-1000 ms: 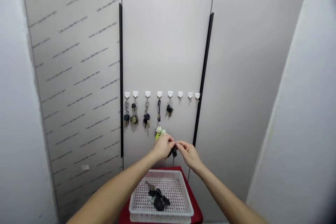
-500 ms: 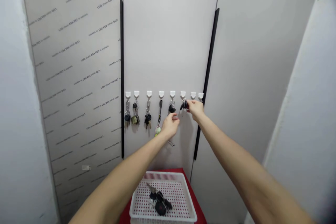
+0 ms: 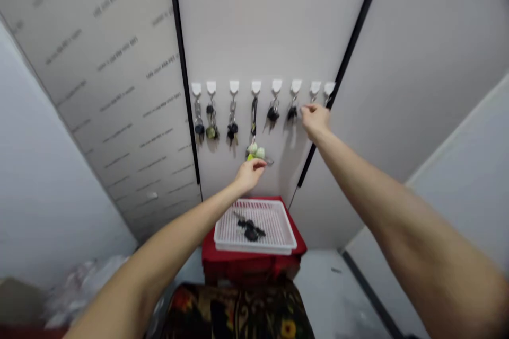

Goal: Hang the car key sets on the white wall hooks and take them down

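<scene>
My left hand (image 3: 250,175) is low in front of the wall panel, fingers loosely bent and apart, with no object visible in them. Just above it dangles a strap keychain (image 3: 254,116) with pale green balls and a yellow piece. My right hand (image 3: 317,121) is beside the sixth hook, its fingertips slightly apart and seemingly holding nothing. A bunch of keys (image 3: 292,112) with black heads hangs there, left of those fingertips. Another key bunch (image 3: 273,114) hangs one hook to the left. The right hand partly covers what is below the last two hooks.
Several white hooks (image 3: 234,87) run in a row, more key bunches (image 3: 233,130) on the left ones. Below, a white perforated basket (image 3: 284,246) holds dark keys (image 3: 250,230) on a red box (image 3: 254,267). Black strips (image 3: 185,69) edge the panel. Patterned fabric (image 3: 238,312) lies nearest me.
My right hand has released the black-headed keys, which now hang from the sixth hook, and drawn away to the right. My left hand has dropped lower. The view has tilted down.
</scene>
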Motion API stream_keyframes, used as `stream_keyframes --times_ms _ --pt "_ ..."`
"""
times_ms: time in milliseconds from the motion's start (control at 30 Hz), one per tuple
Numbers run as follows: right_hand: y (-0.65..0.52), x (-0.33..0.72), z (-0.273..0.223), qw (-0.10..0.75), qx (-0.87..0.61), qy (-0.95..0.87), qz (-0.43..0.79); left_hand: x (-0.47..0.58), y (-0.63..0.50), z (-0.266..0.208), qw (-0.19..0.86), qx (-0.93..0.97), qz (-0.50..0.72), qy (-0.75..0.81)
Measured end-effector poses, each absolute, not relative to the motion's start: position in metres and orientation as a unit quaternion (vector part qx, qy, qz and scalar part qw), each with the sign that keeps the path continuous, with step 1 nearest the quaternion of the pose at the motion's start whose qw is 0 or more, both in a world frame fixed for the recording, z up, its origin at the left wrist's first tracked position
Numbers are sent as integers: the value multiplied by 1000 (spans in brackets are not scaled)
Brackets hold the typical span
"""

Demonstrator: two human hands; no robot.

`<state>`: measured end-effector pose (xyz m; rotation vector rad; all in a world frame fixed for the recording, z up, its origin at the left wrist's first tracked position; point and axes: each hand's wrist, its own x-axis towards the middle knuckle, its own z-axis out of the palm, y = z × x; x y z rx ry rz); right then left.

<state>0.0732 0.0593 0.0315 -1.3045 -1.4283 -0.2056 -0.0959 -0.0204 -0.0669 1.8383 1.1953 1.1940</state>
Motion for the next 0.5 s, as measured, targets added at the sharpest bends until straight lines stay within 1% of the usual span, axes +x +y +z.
stream_keyframes --times_ms 33,67,100,133,200,233,267,300,367,500 --pt "46 70 16 559 -566 -598 -93 -102 -25 -80 321 701 436 465" --pt "31 65 -3 536 -571 -615 -87 -108 -29 -94 323 703 414 479" --pt "14 59 -25 495 -568 -654 -65 -114 -34 -108 323 707 388 495" --pt "-3 52 -49 426 -554 -715 -20 -119 -38 -121 320 712 358 513" --pt "-34 37 -99 247 -528 -804 119 -129 -47 -146 310 720 290 549" --pt "-45 31 -122 177 -512 -825 160 -133 -50 -156 304 723 259 563" --pt "-53 25 -141 127 -509 -833 177 -136 -53 -165 299 727 232 573" --pt "-58 20 -157 92 -517 -832 182 -138 -55 -173 293 730 211 580" --pt "-61 13 -176 51 -545 -822 160 -139 -57 -183 282 737 190 585" --pt "-59 5 -179 18 -576 -809 118 -139 -59 -191 270 748 176 580"
